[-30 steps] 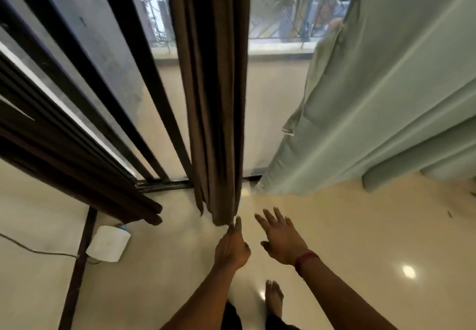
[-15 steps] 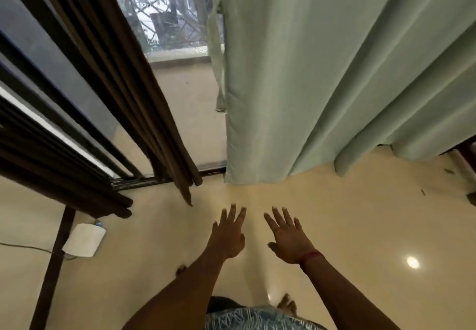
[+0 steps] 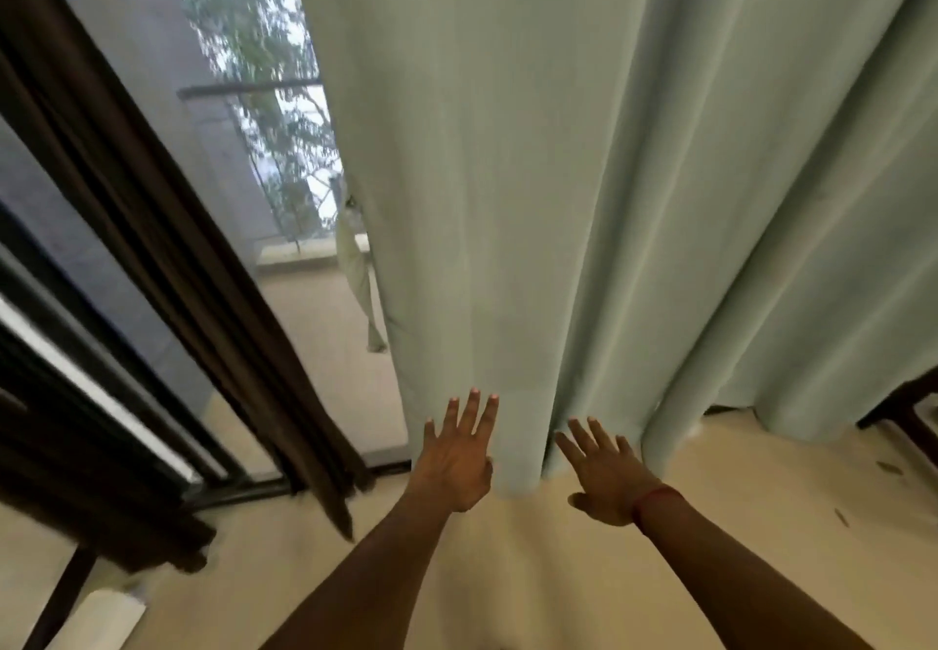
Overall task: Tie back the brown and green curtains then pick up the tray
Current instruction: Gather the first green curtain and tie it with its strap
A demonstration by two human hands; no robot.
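Where the green curtain (image 3: pixel 583 167) hangs: straight ahead of the person, filling the middle and right of the view in long pale folds, its hem just above the floor.
Left hand (image 3: pixel 457 461): reaches forward with straight, slightly spread fingers and holds nothing. Its fingertips overlap the curtain's lower hem near the left edge; real contact with the cloth cannot be judged.
Right hand (image 3: pixel 606 477): reaches forward with spread, straight fingers and grips nothing. Its fingertips sit at the foot of a fold, and a red thread (image 3: pixel 657 499) circles the wrist.
Curtain relative to the hands: one rounded fold of green cloth drops between the two hands. The rest rises above and beyond them, with more of it on the right.
Brown curtain (image 3: pixel 167 268): hangs loose, slanting across the left of the view, well left of the left hand and apart from the green curtain.
Pale green strip (image 3: pixel 358 273): dangles at the green curtain's left edge, above the left hand and beyond its reach.
Gap between the curtains: shows glass, a railing (image 3: pixel 248 89) and blurred leaves (image 3: pixel 243 30) outside.
Floor (image 3: pixel 761 522): glossy cream, beneath both forearms.
Lower left corner: a white object (image 3: pixel 101 619), too blurred to identify.
Far right: a dark furniture edge (image 3: pixel 908 411) beside the curtain's last fold.
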